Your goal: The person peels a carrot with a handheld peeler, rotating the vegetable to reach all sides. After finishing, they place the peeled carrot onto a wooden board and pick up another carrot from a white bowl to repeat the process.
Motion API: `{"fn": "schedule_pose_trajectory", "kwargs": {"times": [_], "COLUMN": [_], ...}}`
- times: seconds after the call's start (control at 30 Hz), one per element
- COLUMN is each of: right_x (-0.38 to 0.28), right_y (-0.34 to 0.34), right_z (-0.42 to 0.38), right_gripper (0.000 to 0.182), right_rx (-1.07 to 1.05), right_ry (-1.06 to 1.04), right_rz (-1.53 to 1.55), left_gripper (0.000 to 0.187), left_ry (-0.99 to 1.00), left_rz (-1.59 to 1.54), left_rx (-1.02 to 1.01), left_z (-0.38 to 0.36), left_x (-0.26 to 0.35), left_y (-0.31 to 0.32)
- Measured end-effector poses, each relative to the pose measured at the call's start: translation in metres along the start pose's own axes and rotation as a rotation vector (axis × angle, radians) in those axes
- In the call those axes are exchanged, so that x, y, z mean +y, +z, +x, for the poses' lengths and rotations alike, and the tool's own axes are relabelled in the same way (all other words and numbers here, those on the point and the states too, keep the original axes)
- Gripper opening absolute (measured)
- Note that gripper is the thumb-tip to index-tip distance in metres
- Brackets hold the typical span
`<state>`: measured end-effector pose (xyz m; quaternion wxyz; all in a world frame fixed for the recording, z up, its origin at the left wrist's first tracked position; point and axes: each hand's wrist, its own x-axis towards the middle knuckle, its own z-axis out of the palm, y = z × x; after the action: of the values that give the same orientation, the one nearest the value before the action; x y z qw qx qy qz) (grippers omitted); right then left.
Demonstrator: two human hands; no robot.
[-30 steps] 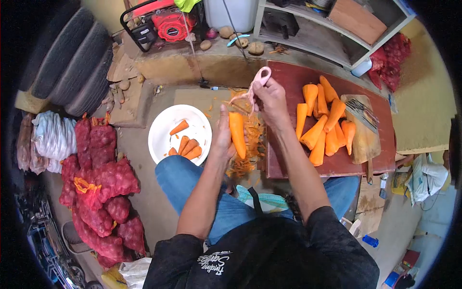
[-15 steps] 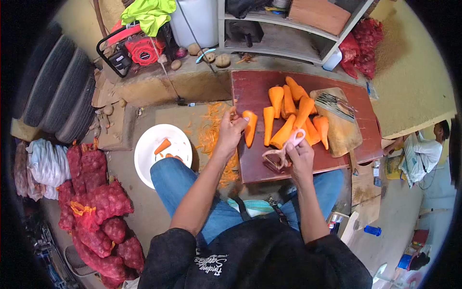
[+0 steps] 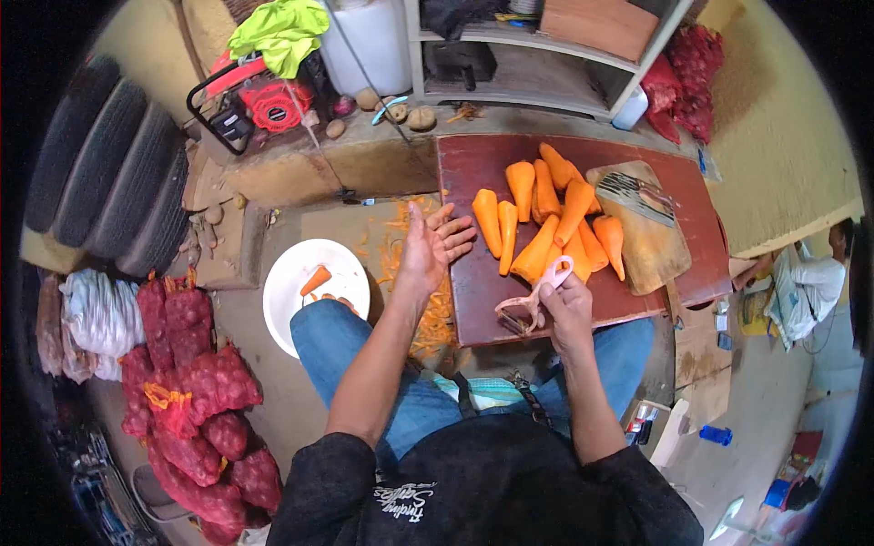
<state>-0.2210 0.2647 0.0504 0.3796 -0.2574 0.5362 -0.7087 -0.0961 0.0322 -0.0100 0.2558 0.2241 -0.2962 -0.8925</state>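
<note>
My left hand point(image 3: 432, 246) hangs palm up with its fingers spread at the left edge of the red table point(image 3: 482, 300), holding nothing. In my right hand point(image 3: 566, 312) is a pink peeler point(image 3: 528, 305), held above the table's front edge. Several peeled orange carrots point(image 3: 574, 211) lie in a pile in the middle of the table. Two carrots point(image 3: 488, 221) lie side by side left of the pile, nearest to my left hand. A wooden cutting board point(image 3: 669, 246) with knives point(image 3: 637, 198) on it is at the right of the pile.
A white basin point(image 3: 278, 305) with carrot pieces stands left of my knee. Orange peelings point(image 3: 432, 328) litter the floor beside the table. Red mesh sacks point(image 3: 196, 437) and tires point(image 3: 100, 164) are at the left. Shelves point(image 3: 528, 73) stand behind. A person point(image 3: 806, 291) is at the far right.
The carrot by my left hand has been let go and now lies beside another at the table's left. My left hand has opened. My right hand still holds the peeler.
</note>
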Motion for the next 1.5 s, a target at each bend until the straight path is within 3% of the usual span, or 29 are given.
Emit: {"fn": "schedule_pose_trajectory", "kwargs": {"times": [0.1, 0.2, 0.23, 0.27, 0.33, 0.4, 0.43, 0.53, 0.6, 0.67, 0.77, 0.87, 1.0, 1.1, 1.23, 1.33, 1.37, 1.5], "right_x": [-0.003, 0.018, 0.031, 0.042, 0.048, 0.065, 0.077, 0.094, 0.101, 0.099, 0.096, 0.095, 0.091, 0.091, 0.095, 0.097, 0.098, 0.091], "right_y": [0.026, 0.058, 0.063, 0.071, 0.096, 0.109, 0.109, 0.114, 0.116, 0.127, 0.140, 0.143, 0.151, 0.151, 0.142, 0.140, 0.140, 0.147], "right_z": [-0.001, 0.014, 0.023, 0.033, 0.044, 0.056, 0.065, 0.073, 0.070, 0.070, 0.070, 0.075, 0.079, 0.081, 0.081, 0.082, 0.082, 0.080], "right_gripper": [0.012, 0.009, 0.008, 0.008, 0.007, 0.008, 0.008, 0.008, 0.011, 0.013, 0.016, 0.013, 0.010, 0.010, 0.010, 0.010, 0.010, 0.010], "right_rx": [-0.072, -0.210, -0.251, -0.289, -0.300, -0.319, -0.331, -0.385, -0.430, -0.511, -0.489, -0.462, -0.409, -0.397, -0.405, -0.416, -0.419, -0.412], "right_ry": [0.019, 0.079, 0.097, 0.110, 0.227, 0.217, 0.134, -0.040, -0.061, -0.197, -0.152, -0.063, 0.067, 0.107, 0.103, 0.065, 0.050, 0.044], "right_rz": [-0.125, -0.162, -0.192, -0.220, 0.019, -0.036, -0.243, -0.546, -0.647, -0.807, -0.936, -0.918, -0.855, -0.866, -0.870, -0.863, -0.849, -0.844], "left_gripper": [0.079, 0.052, 0.040, 0.039, 0.036, 0.036, 0.038, 0.044, 0.049, 0.056, 0.066, 0.070, 0.065, 0.057, 0.043, 0.053, 0.046, 0.051], "left_ry": [0.030, 0.278, 0.400, 0.517, 0.725, 0.800, 0.806, 0.588, 0.376, 0.178, -0.027, -0.233, -0.288, -0.315, -0.544, -0.500, -0.456, 0.006], "left_rz": [-0.055, 0.363, 0.374, 0.434, 0.573, 0.291, 0.249, 0.437, 0.579, 1.102, 1.101, 1.340, 1.596, 1.388, 1.549, 1.594, 1.551, 1.289], "left_rx": [-0.006, 0.129, 0.146, 0.218, 0.343, 0.403, 0.458, 0.847, 0.917, 0.927, 0.969, 0.892, 0.914, 1.004, 0.803, 0.870, 0.874, 0.918], "left_z": [-0.019, -0.032, -0.040, -0.054, -0.085, -0.118, -0.131, -0.149, -0.151, -0.169, -0.160, -0.141, -0.107, -0.083, -0.088, -0.092, -0.095, -0.104], "left_x": [0.021, 0.051, 0.070, 0.095, 0.142, 0.177, 0.186, 0.173, 0.129, 0.094, 0.008, -0.011, -0.018, -0.014, 0.018, 0.010, 0.009, 0.002], "left_y": [0.016, -0.002, -0.013, -0.025, -0.043, -0.074, -0.097, -0.194, -0.290, -0.331, -0.406, -0.411, -0.435, -0.462, -0.451, -0.446, -0.445, -0.440]}}
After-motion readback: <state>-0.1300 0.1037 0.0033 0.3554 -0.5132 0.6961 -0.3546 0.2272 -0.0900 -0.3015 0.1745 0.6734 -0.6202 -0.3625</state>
